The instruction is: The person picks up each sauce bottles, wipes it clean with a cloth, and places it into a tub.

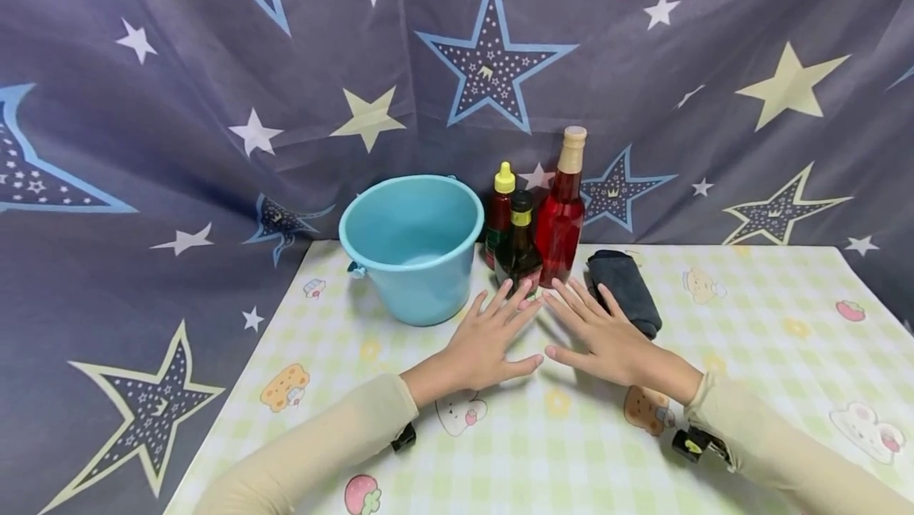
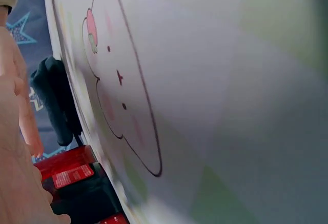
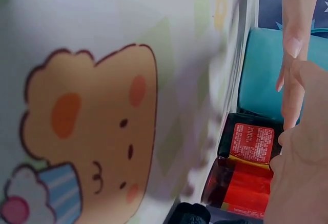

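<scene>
My left hand [image 1: 484, 348] and right hand [image 1: 607, 340] are held over the table with fingers spread and straight, nothing in either. Their fingertips point toward each other in front of three bottles. A dark bottle with a black cap [image 1: 520, 249] stands nearest the fingertips, its base partly hidden behind them. Behind it are a sauce bottle with a yellow nozzle [image 1: 500, 217] and a tall red bottle [image 1: 560, 221]. Left of the bottles stands a light blue bucket [image 1: 428, 289]. A dark rolled cloth [image 1: 627, 293] lies just beyond the right hand.
A green-checked tablecloth [image 1: 771, 356] with cartoon prints covers the table. Behind the table and along its left side hangs a dark curtain [image 1: 614, 94] with stars. Small cameras sit under both wrists.
</scene>
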{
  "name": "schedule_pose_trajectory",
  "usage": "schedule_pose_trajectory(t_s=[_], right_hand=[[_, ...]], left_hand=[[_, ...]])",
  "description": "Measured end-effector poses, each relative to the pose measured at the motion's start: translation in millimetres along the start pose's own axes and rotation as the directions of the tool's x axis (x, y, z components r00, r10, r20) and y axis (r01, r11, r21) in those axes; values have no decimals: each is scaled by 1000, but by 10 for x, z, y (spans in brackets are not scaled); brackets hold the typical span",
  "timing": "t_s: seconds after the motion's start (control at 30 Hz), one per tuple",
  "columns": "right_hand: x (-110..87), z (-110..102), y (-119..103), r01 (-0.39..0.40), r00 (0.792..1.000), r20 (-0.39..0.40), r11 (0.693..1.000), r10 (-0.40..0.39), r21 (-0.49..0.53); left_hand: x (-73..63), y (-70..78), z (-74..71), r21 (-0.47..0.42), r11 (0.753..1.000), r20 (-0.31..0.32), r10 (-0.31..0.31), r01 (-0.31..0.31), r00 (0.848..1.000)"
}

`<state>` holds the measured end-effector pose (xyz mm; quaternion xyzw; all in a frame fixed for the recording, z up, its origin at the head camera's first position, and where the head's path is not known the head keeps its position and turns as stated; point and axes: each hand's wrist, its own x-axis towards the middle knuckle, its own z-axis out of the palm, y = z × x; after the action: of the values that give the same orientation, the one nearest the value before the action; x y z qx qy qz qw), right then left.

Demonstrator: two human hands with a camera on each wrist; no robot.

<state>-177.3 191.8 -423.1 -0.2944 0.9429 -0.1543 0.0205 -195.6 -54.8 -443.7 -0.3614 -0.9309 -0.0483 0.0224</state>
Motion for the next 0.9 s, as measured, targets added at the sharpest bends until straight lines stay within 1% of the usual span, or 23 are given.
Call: schedule_pose_trajectory(t_s=[0.17,0.37,0.47,0.53,0.6,0.67,0.7,0.8,0.9], right_hand=[[10,-7,3,2,1000,-8,1000,-2,-1],[55,-7,-7,4,1000,-21,1000,-4,-6],[69,-20,-1,-7,1000,-25,1000,7,-1],[75,-36,5,-15,1000,-25,1000,15,1],[79,-56,14,-18,1000,-25,1000,18,7],[82,-75,26,-25,999,-21,1000,25,5],[82,-86,33,-29,999,-17,1000,29,3],[77,-123,55,-34,999,-16,999,35,20],[71,-170,78,-37,999,-24,999,38,32]], left_hand=[[19,2,7,-27,1000,-44,-15,14,999],[36,-19,-17,-70,996,-89,-58,52,994],[68,-31,-45,-113,992,-144,-68,52,987],[93,-36,-70,-148,988,-197,-76,47,977],[118,-39,-97,-177,983,-257,-84,39,963],[142,-41,-123,-206,978,-324,-93,26,941],[157,-43,-133,-213,977,-360,-95,17,928],[208,-42,-167,-230,973,-462,-96,-15,882],[268,-35,-219,-245,969,-529,-104,-35,842]])
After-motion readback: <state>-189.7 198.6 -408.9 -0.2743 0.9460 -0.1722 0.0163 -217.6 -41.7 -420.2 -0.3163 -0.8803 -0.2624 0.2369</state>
